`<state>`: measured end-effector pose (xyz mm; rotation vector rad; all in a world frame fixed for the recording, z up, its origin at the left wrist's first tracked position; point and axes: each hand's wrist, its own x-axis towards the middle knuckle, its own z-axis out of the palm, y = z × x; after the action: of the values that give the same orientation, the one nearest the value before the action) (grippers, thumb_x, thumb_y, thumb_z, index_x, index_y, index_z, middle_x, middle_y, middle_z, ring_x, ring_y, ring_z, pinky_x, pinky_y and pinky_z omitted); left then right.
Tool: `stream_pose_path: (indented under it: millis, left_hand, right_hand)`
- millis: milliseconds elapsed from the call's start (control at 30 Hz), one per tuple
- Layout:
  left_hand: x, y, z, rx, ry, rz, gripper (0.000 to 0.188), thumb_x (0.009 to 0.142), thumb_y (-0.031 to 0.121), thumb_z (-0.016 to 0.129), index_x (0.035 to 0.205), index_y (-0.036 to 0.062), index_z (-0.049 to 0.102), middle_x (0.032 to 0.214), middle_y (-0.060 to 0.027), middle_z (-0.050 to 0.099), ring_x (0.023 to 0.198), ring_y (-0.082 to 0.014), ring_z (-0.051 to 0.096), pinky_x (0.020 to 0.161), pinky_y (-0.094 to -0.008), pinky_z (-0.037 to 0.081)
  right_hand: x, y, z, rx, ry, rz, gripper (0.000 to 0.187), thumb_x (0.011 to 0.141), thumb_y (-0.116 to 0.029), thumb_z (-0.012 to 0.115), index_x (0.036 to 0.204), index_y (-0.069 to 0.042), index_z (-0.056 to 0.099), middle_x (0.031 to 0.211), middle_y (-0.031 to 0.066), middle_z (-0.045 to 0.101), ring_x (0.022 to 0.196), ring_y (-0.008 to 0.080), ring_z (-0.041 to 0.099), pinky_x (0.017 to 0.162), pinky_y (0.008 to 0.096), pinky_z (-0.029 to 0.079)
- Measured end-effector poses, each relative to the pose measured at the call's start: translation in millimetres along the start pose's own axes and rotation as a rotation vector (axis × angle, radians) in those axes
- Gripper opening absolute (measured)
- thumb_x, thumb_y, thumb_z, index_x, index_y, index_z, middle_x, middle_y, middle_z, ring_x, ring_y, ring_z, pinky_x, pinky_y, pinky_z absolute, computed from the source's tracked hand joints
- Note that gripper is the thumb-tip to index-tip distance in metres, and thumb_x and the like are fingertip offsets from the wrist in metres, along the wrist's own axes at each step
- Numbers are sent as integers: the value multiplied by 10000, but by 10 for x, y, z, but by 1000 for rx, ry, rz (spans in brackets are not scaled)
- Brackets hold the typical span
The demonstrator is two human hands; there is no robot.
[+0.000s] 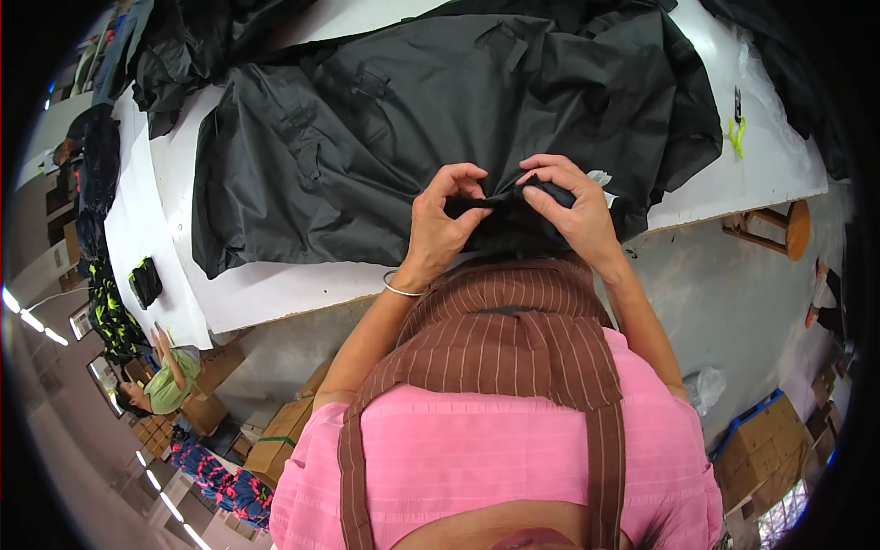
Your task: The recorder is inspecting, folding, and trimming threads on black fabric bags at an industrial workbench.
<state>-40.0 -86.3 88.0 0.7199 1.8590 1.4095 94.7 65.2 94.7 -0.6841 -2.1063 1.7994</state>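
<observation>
A large black garment lies spread and wrinkled over a white table, its near edge hanging by my apron. Both hands pinch its edge in front of me. My left hand has thumb and forefinger closed on a fold of the black cloth. Close by on the right, my right hand grips another bunched part of the same garment, with the thumb pressed on top. The cloth is drawn up between them. A small white label shows beside my right hand. Exactly what lies between the fingertips is hidden.
Yellow-handled thread snips lie on the white table at the right. More dark garments are heaped at the far left. A wooden stool stands beyond the right edge. Cardboard boxes and another person are at the left.
</observation>
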Motion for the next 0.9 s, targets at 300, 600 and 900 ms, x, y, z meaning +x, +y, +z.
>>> stream_pose_path:
  millis: [300,600,900]
  left_hand:
    - [-23,53,64,321,97,393,491,679,-144,618,1118,76,600,792,-76,527,710,-207,561,656,-311,482]
    - [-87,-39,57,351,167,469,450,656,-99,647,1069,77,616,851,-68,511,763,-257,535,669,-360,460]
    - [-54,-45,-482,698,246,515,154,685,54,738,814,67,653,854,-39,609,847,-234,555,833,-357,383]
  right_hand:
    - [52,-127,264,-259,135,-151,187,814,-167,697,918,-16,660,956,61,597,762,245,628,680,328,494]
    - [36,-242,313,-622,-31,-362,153,754,-105,726,879,-42,665,936,42,596,754,242,621,654,336,481]
    - [65,-137,240,-345,172,-287,107,747,-88,725,816,-40,658,872,21,608,713,210,602,633,296,461]
